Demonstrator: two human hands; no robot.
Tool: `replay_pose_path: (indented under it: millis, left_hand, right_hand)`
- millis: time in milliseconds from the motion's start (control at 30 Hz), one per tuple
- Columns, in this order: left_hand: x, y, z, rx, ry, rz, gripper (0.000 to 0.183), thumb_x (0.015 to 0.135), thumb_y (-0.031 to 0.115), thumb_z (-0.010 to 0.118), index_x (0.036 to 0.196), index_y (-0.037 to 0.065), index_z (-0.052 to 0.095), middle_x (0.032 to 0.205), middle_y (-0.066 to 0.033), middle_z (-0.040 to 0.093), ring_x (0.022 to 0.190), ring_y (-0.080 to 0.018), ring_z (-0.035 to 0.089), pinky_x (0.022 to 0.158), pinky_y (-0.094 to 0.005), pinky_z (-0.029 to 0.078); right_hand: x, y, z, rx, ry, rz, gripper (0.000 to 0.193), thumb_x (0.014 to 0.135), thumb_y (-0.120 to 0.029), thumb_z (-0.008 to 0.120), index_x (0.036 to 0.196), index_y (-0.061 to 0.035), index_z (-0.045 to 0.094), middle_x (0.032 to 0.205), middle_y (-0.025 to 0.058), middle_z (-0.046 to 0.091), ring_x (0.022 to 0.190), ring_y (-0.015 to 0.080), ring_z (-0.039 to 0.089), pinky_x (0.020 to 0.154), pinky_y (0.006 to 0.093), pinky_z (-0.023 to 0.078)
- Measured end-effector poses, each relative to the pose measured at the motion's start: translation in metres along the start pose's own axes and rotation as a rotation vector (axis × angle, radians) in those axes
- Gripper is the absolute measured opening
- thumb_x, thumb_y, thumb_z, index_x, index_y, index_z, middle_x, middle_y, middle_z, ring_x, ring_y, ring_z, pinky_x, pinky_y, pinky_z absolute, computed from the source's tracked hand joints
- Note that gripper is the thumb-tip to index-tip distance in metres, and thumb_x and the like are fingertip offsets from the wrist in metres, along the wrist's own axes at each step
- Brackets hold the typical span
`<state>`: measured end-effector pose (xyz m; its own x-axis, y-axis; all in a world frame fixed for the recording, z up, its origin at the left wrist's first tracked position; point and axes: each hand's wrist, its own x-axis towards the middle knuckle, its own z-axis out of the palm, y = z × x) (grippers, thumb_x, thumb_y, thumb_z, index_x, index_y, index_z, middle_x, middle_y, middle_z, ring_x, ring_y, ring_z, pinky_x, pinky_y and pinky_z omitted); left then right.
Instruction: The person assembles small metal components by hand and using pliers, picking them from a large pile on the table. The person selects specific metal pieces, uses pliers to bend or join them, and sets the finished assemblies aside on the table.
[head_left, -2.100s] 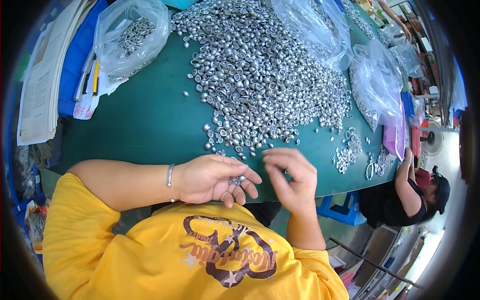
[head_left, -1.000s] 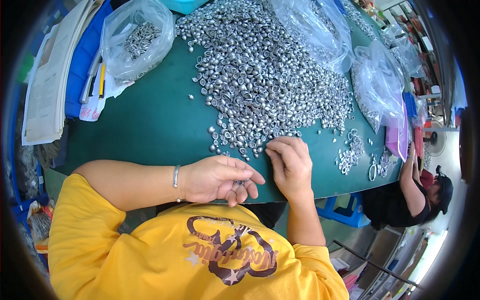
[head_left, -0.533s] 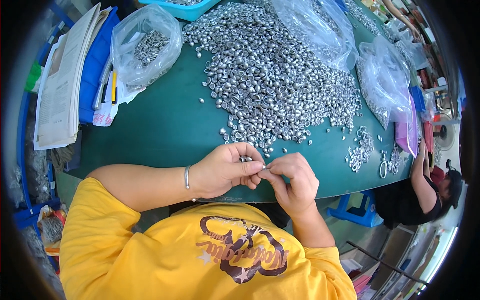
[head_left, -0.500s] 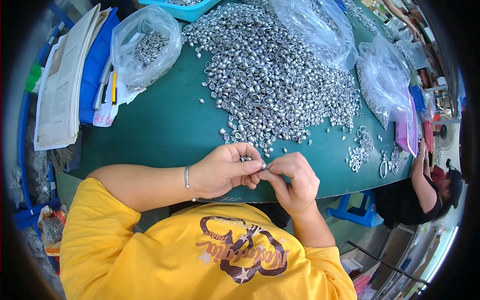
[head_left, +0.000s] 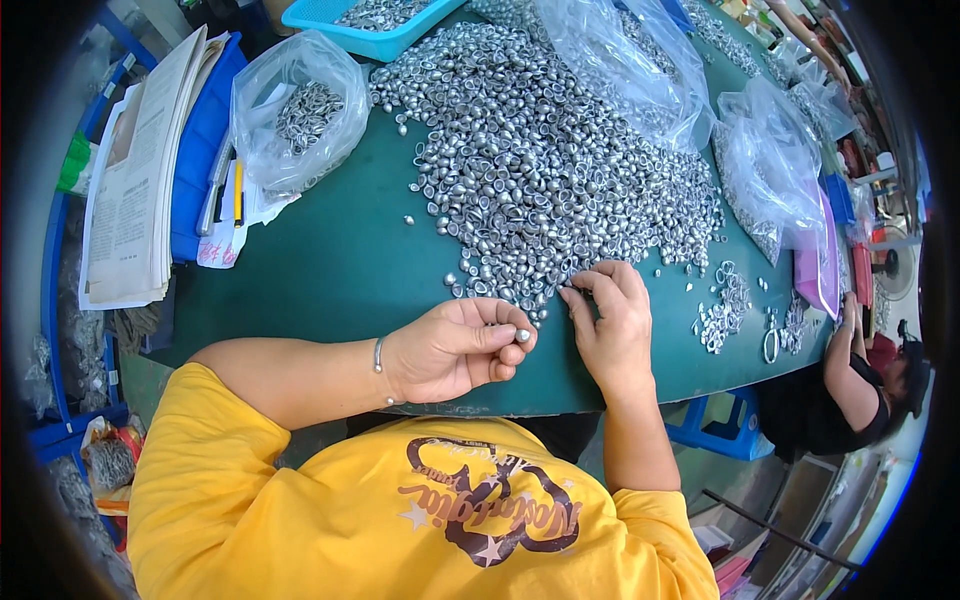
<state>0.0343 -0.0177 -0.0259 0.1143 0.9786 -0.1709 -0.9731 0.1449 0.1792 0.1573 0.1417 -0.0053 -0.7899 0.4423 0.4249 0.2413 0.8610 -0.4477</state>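
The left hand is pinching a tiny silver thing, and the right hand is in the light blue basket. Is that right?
Not quite. The left hand is pinching a tiny silver thing, but the right hand isn't in the light blue basket: its fingertips are at the near edge of the big silver pile. The head view shows it.

Papers, bags and a stool around a green table point(head_left: 320, 285).
At left, a stack of papers point(head_left: 140, 180) leans against a blue bin point(head_left: 207, 145); beside the bin, a yellow pen point(head_left: 239, 193) lies on a white sheet point(head_left: 262, 210), near an open clear bag point(head_left: 345, 135). A turquoise basket point(head_left: 398, 44) stands beyond. At right, another clear bag point(head_left: 770, 145) sits by a purple tray point(head_left: 824, 262). Below the table's edge is a blue stool point(head_left: 725, 432), next to a co-worker point(head_left: 815, 405) in black; a fan point(head_left: 896, 275) stands behind.
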Motion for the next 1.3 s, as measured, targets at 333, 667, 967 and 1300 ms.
replay_pose_path:
  millis: [333, 667, 967, 1300]
  left_hand:
    - [0.002, 0.003, 0.004, 0.009, 0.016, 0.015, 0.016, 0.087, 0.006, 0.051, 0.100, -0.001, 0.055, 0.097, -0.0091, 0.053, 0.079, -0.0105, 0.053, 0.073, -0.0237, 0.048]
    - [0.006, 0.003, 0.003, 0.040, 0.014, 0.023, 0.015, 0.086, 0.006, 0.052, 0.099, -0.002, 0.056, 0.096, -0.0101, 0.055, 0.081, -0.0109, 0.057, 0.075, -0.0235, 0.050]
    - [0.006, 0.004, 0.004, 0.046, 0.021, 0.043, 0.012, 0.083, 0.001, 0.053, 0.094, -0.001, 0.057, 0.100, -0.0125, 0.055, 0.087, -0.0171, 0.059, 0.077, -0.0258, 0.050]
    - [0.009, 0.030, 0.021, 0.096, 0.104, 0.288, 0.013, 0.086, 0.003, 0.051, 0.097, -0.003, 0.056, 0.096, -0.0120, 0.058, 0.083, -0.0158, 0.059, 0.074, -0.0240, 0.050]
  right_hand:
    - [0.001, 0.007, 0.003, 0.319, 0.178, 0.000, 0.018, 0.072, 0.006, 0.063, 0.089, 0.0016, 0.058, 0.081, 0.0120, 0.060, 0.067, 0.0197, 0.058, 0.057, 0.0259, 0.047]
    - [-0.003, 0.011, -0.001, 0.478, 0.150, -0.052, 0.018, 0.067, 0.007, 0.067, 0.080, 0.0002, 0.058, 0.079, 0.0116, 0.062, 0.070, 0.0217, 0.061, 0.061, 0.0272, 0.049]
    - [0.001, 0.007, -0.005, 0.444, 0.182, -0.101, 0.015, 0.067, 0.009, 0.065, 0.079, 0.0002, 0.061, 0.081, 0.0120, 0.061, 0.070, 0.0218, 0.060, 0.060, 0.0270, 0.049]
    - [0.002, 0.004, -0.009, 0.452, 0.247, -0.026, 0.015, 0.065, 0.008, 0.067, 0.076, -0.0005, 0.061, 0.079, 0.0123, 0.060, 0.070, 0.0228, 0.060, 0.061, 0.0277, 0.049]
